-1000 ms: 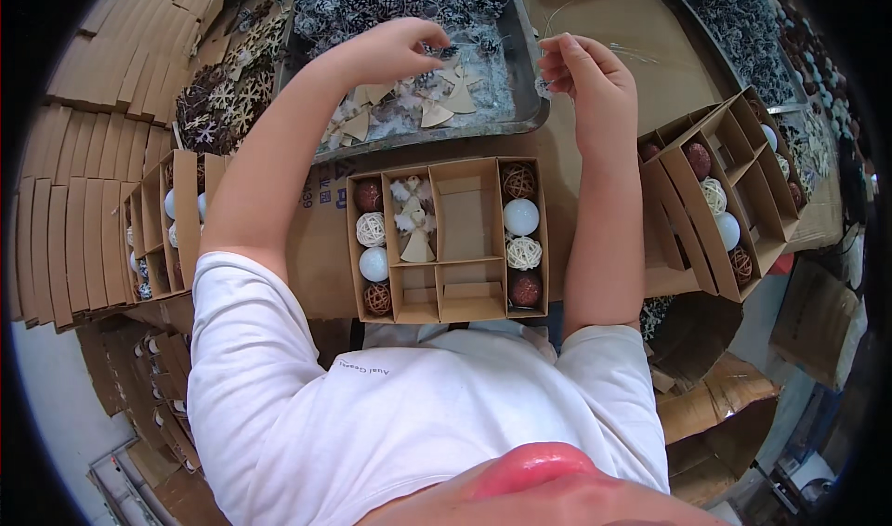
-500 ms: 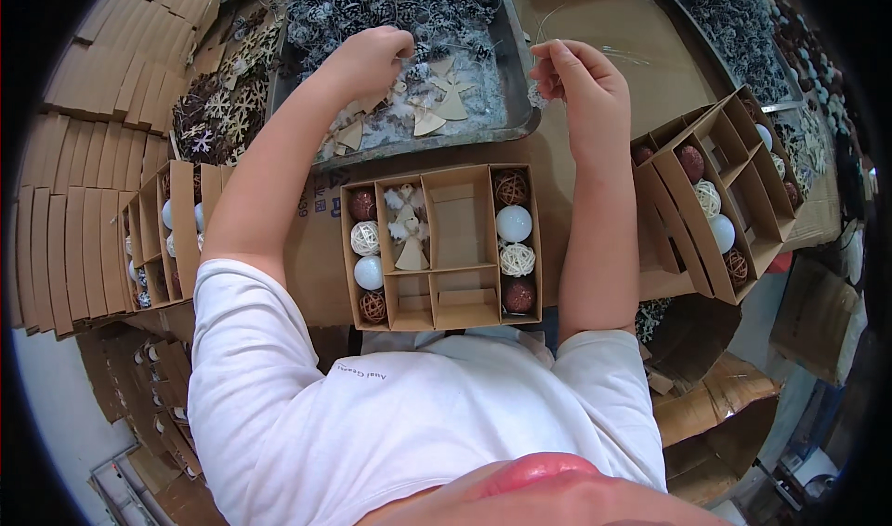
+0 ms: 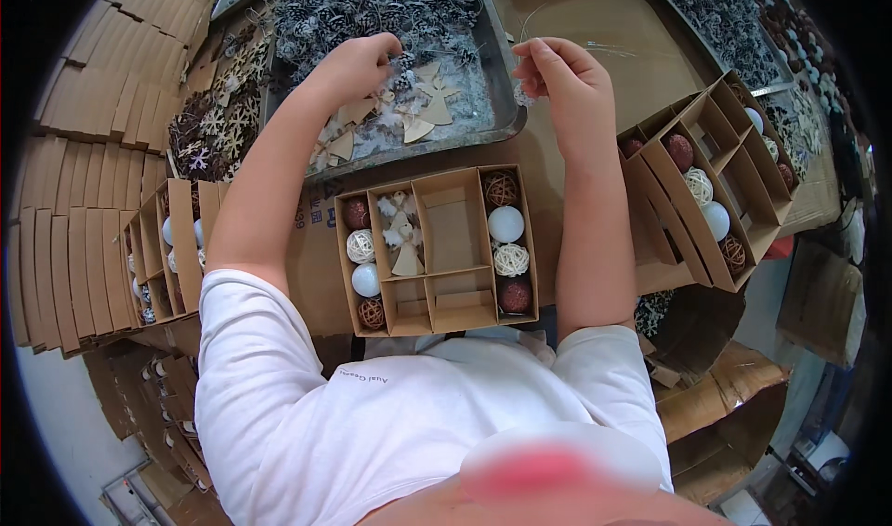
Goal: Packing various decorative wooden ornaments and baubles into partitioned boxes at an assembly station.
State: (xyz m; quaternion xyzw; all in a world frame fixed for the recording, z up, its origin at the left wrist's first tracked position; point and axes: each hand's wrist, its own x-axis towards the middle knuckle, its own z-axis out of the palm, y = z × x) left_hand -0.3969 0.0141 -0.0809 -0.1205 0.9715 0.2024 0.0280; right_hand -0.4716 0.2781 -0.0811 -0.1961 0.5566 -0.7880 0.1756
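My left hand is over the metal tray, its fingers closed beside a frosted pine cone; whether they grip it is hidden. My right hand pinches a thin string just off the tray's right edge, and a small whitish frosted pine cone hangs under the fingertips. Wooden angel ornaments lie near the tray's front. Below my hands stands a divided cardboard box. Balls line its two sides, and one compartment holds wooden angels. Its other middle compartments show bare cardboard.
A second filled box stands tilted at the right, and a third at the left beside stacked folded cardboard. Wooden snowflakes are heaped left of the tray. Another tray of pine cones lies at the far right.
The whole view has shifted slightly. My left hand stays low over the tray with its fingers closed, and my right hand still pinches the string beside the tray.
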